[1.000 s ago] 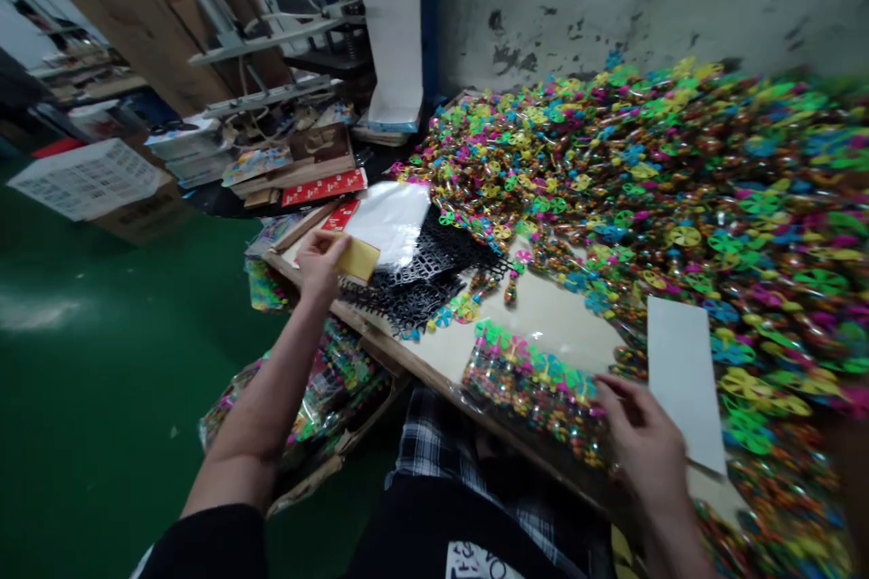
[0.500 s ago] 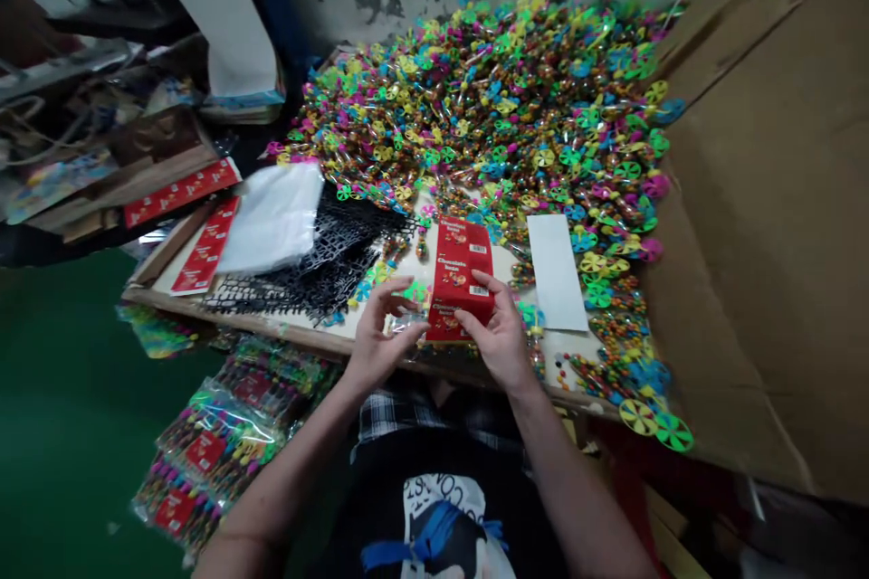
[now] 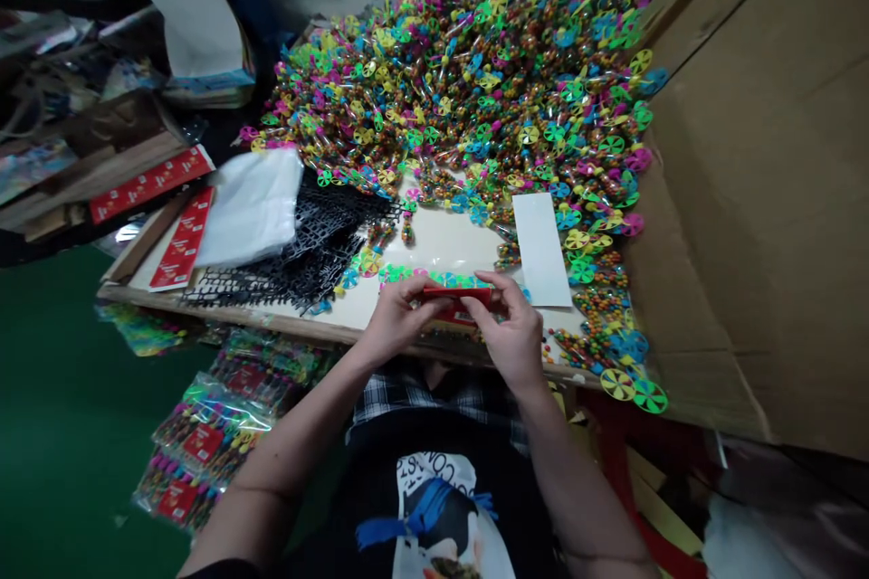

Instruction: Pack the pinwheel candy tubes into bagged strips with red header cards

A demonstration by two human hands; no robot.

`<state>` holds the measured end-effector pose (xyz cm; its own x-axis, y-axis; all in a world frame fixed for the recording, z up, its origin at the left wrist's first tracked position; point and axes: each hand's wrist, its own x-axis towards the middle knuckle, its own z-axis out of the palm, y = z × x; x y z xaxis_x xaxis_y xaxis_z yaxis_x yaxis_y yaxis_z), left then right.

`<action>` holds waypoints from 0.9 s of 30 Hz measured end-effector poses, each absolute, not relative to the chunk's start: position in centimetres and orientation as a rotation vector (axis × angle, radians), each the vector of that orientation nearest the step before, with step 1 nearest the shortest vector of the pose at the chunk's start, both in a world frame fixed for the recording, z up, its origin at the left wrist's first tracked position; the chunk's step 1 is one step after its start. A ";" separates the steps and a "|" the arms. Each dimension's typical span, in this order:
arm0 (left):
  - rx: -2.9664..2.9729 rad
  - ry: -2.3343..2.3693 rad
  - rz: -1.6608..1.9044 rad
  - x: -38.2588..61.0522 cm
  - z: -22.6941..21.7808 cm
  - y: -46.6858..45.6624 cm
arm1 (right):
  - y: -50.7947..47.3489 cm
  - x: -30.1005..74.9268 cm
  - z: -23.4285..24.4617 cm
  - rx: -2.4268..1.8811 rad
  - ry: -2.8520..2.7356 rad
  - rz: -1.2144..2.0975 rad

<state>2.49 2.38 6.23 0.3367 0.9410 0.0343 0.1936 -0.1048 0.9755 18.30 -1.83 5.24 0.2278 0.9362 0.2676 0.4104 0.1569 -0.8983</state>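
Note:
Near the table's front edge, my left hand (image 3: 399,318) and my right hand (image 3: 510,330) pinch a red printed "Chocolate bean" card (image 3: 468,295) from its two sides. The card is bent over, so only a narrow red band and part of its lower face show. Just beyond my fingers lies a row of pinwheel-topped candy tubes (image 3: 444,279), with clear shiny plastic (image 3: 441,262) around or behind it. To the right of my right hand rests a white paper strip (image 3: 543,249).
A big heap of candy tubes with coloured pinwheels (image 3: 462,90) covers the table's back. At left lie white plastic bags (image 3: 251,204), black netting (image 3: 305,244) and red card strips (image 3: 182,240). Packed bags (image 3: 204,443) sit low at left. A cardboard box (image 3: 740,199) stands at right.
The red card, previously spread flat with several panels showing, is now bent into a narrow band. My left hand has closed on its left side. The view has shifted slightly.

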 end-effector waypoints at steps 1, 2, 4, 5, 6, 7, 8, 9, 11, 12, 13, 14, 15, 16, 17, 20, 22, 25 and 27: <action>1.568 1.064 0.897 2.4 6.3 2.4 | -1.8 18.6 5.5 -1.464 -1.409 0.506; 1.587 1.055 0.894 2.3 6.5 2.5 | -1.7 18.8 5.8 -1.471 -1.459 0.404; 1.637 1.030 0.879 2.2 6.8 2.6 | -1.5 19.1 6.3 -1.423 -1.571 0.299; 1.663 1.023 0.866 2.2 6.9 2.7 | -1.4 19.1 6.4 -1.386 -1.631 0.294; 1.688 1.022 0.851 2.1 7.0 2.7 | -1.3 19.1 6.5 -1.351 -1.684 0.301; 1.708 1.029 0.837 2.1 7.0 2.7 | -1.2 19.1 6.6 -1.320 -1.726 0.308; 1.723 1.038 0.824 2.1 7.0 2.7 | -1.1 19.0 6.6 -1.296 -1.755 0.309; 1.731 1.048 0.810 2.1 7.0 2.7 | -1.1 19.0 6.5 -1.279 -1.771 0.302; 1.733 1.073 0.785 2.1 7.0 2.7 | -1.1 18.9 6.4 -1.266 -1.779 0.272; 1.730 1.087 0.773 2.1 6.9 2.7 | -1.1 18.8 6.3 -1.268 -1.778 0.257; 1.724 1.101 0.765 2.1 6.9 2.7 | -1.2 18.8 6.3 -1.275 -1.775 0.244; 1.714 1.112 0.759 2.2 6.9 2.7 | -1.2 18.7 6.2 -1.283 -1.769 0.228; 1.701 1.119 0.756 2.2 6.8 2.7 | -1.3 18.7 6.1 -1.291 -1.766 0.209; 1.683 1.122 0.756 2.2 6.9 2.8 | -1.3 18.6 6.0 -1.294 -1.766 0.186; 1.660 1.124 0.760 2.2 6.9 2.8 | -1.3 18.6 5.8 -1.292 -1.769 0.157; 1.554 1.082 0.770 2.2 7.1 2.7 | -1.2 18.4 5.5 -1.288 -1.771 0.054; 1.457 0.997 0.788 2.2 7.1 2.6 | -1.1 18.4 5.3 -1.293 -1.736 0.017; 1.348 0.949 0.823 2.0 7.0 2.4 | -0.9 18.3 5.1 -1.318 -1.665 0.061; 1.334 1.008 0.840 2.0 6.8 2.3 | -0.8 18.1 5.2 -1.341 -1.656 0.110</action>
